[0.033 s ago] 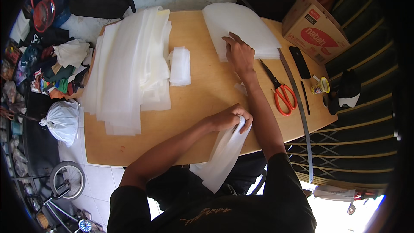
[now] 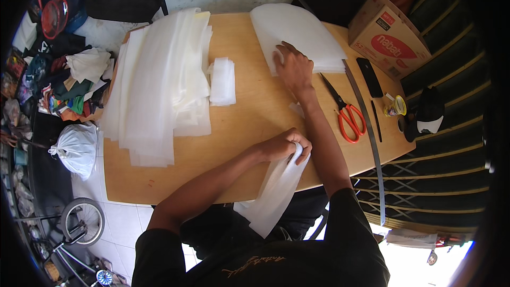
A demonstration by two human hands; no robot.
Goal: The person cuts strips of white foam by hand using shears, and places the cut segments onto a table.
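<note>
My left hand [image 2: 289, 145] is closed around one end of a white, translucent strip [image 2: 277, 196]. The strip hangs down over the front edge of the table towards my lap. Farther out, my right hand [image 2: 294, 69] rests on the near left part of a stack of white sheets [image 2: 300, 26] with a rounded far end. Its fingers are apart, slightly bent, and hold nothing. Orange-handled scissors [image 2: 348, 114] lie just right of my right forearm. A small white scrap [image 2: 296, 109] shows beside that forearm, partly hidden.
Long white sheets [image 2: 154, 85] overlap on the table's left, beside a small folded white bundle [image 2: 222, 82]. On the right are a metal ruler [image 2: 372, 133], a phone [image 2: 369, 77], a thin black stick [image 2: 376, 120], a yellow cup [image 2: 394, 106], a dark cap [image 2: 429, 111] and a cardboard box [image 2: 388, 37].
My right hand has shifted slightly and its fingers are bent more over the stack's left edge. The left hand and its strip have stayed in place.
</note>
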